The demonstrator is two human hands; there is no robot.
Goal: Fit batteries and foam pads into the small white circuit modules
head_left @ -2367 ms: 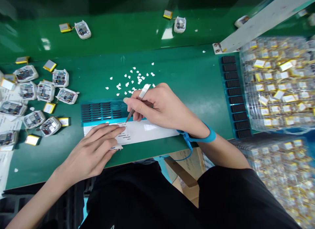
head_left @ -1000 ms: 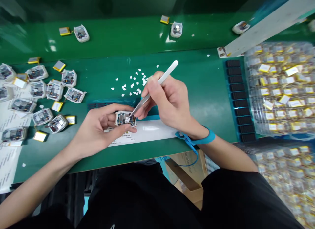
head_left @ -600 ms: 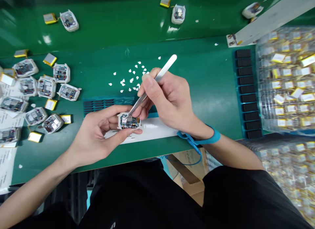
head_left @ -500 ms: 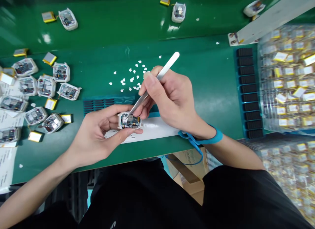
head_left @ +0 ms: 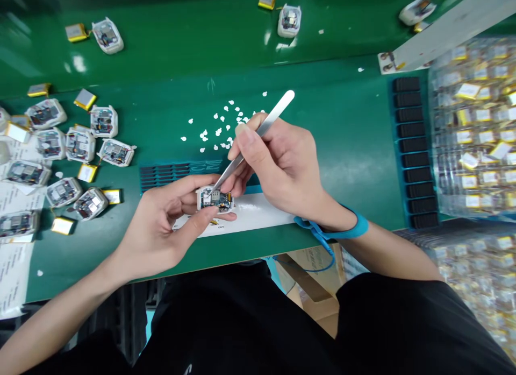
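Observation:
My left hand [head_left: 161,230] grips a small white watch case [head_left: 222,201] by its edges, its open side facing up and a circuit board showing inside. The left thumb lies along the lower rim, with the fingers behind the case. In my right hand [head_left: 282,160] is a pair of metal tweezers [head_left: 271,119], slanting down to the left. Their tips touch or hover just over the left part of the board; I cannot tell which. Right fingertips rest close to the case's upper right corner. A bit of yellow shows below the case, partly hidden by my left hand.
Small white round stickers [head_left: 218,132] lie scattered beyond my hands. Several open watch cases [head_left: 80,143] with wired batteries [head_left: 87,172] sit at left. A strip of black pads [head_left: 411,144] and plastic trays of batteries [head_left: 475,149] are at right. White paper [head_left: 262,213] lies beneath my hands.
The whole view has shifted slightly. My left thumb now covers more of the case's lower rim, and a bit of yellow shows below it. The tweezers stay at the board.

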